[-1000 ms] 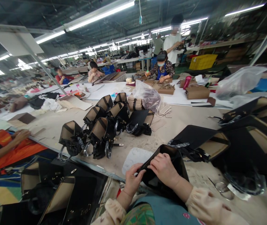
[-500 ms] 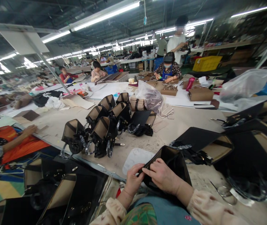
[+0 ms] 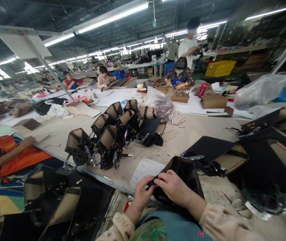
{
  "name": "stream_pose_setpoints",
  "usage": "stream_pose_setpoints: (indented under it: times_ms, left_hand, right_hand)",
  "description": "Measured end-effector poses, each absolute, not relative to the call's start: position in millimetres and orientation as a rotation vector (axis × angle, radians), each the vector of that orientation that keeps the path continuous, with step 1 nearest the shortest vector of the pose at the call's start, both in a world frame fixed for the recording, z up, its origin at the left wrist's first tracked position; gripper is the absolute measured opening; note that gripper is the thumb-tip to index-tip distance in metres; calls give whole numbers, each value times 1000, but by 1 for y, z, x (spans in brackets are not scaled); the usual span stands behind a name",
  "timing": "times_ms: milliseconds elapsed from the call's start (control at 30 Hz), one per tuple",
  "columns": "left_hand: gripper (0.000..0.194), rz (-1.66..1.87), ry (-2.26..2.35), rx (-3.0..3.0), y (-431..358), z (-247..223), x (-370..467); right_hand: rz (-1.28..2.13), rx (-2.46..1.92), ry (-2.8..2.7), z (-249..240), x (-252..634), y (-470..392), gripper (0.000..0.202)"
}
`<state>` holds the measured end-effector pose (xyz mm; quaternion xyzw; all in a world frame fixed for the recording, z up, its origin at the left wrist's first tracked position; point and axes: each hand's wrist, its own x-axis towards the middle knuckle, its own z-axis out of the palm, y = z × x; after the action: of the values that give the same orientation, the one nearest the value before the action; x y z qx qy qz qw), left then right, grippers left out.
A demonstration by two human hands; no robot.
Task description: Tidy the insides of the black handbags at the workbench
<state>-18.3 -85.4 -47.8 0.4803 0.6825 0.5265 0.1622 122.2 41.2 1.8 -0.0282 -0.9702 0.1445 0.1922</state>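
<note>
A black handbag (image 3: 187, 167) with a tan-edged opening stands tilted on the table right in front of me. My left hand (image 3: 143, 192) pinches the near left part of its rim between thumb and fingers. Beside it, my right hand (image 3: 171, 188) grips the same edge, its index finger stretched toward the left fingertips. Both hands nearly meet on the rim. The bag's lower part is hidden behind my right hand and forearm. Under the bag's left side lies a pale translucent sheet (image 3: 145, 167).
Several black bags (image 3: 108, 139) with plastic-wrapped handles stand left of centre. Another black bag (image 3: 213, 150) lies to the right, near scissors (image 3: 239, 205). More bags (image 3: 82, 207) are at lower left. A co-worker's hand (image 3: 27, 142) rests by the table's left edge.
The right hand's fingers have shifted slightly along the rim. Both hands keep hold of the bag, and the view has drifted a little.
</note>
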Motion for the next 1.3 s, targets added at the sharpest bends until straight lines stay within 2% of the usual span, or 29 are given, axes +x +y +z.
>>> stream_pose_setpoints:
  times_ms: [200,567,1300]
  left_hand:
    - [22,1494,1943,1420,-86,-48,-18]
    - [29,1520,1887,1489,-87,-51,-18]
    - [17,1553,1904,1565,-87,-50,-20]
  right_hand:
    - [359,38,-2715,-5,120,39,24]
    - [340,-37,-2710,-3,115,37,20]
    - [291,-309,-2746,-8,112,30,21]
